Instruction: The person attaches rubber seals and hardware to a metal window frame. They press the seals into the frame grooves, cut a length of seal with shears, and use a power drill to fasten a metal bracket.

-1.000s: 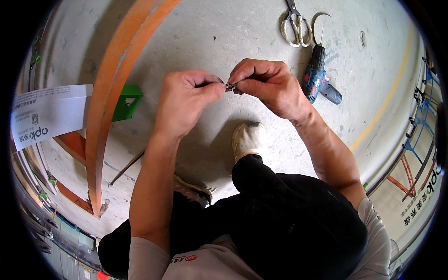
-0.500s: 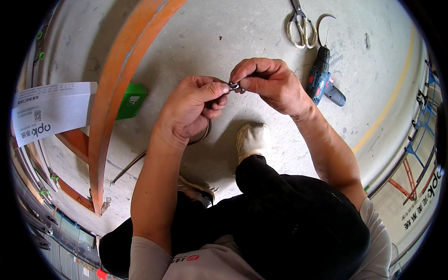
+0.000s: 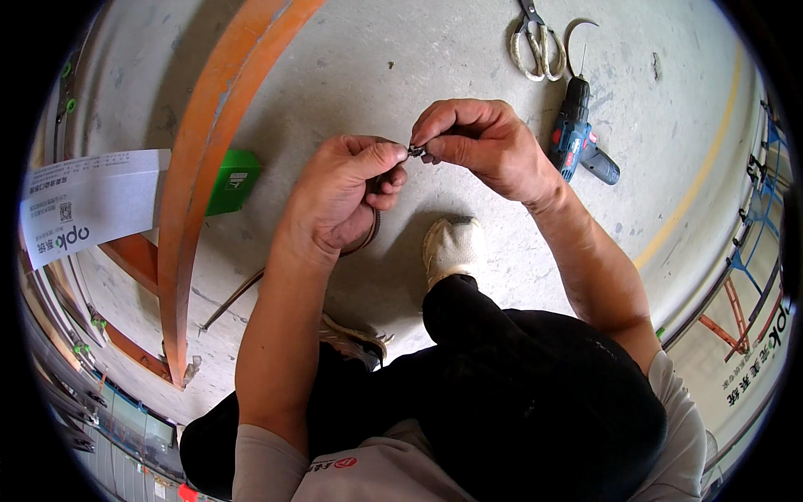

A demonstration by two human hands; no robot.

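In front of me, above the floor, my left hand [image 3: 345, 180] and my right hand [image 3: 489, 149] meet fingertip to fingertip. Between them is a small dark metal-looking piece [image 3: 416, 151], pinched by thumb and fingers from both sides. Its exact kind is too small to make out, and the fingertips cover part of it. A thin brown strip or cord [image 3: 234, 299] curves out beneath my left hand, passes behind that forearm and ends at the floor to the left. Whether it joins the small piece is hidden inside my left hand.
A blue and black cordless drill [image 3: 572, 134] lies right of my right hand, beside scissors with wrapped handles [image 3: 536, 52] and a thin curved dark strip [image 3: 569, 42]. On the left stand an orange metal frame [image 3: 213, 117], a green box [image 3: 234, 182] and a white printed carton [image 3: 100, 201].
Both hands keep the small dark piece between them, with only a slight shift of the fingers. The surroundings have shifted slightly in the view.
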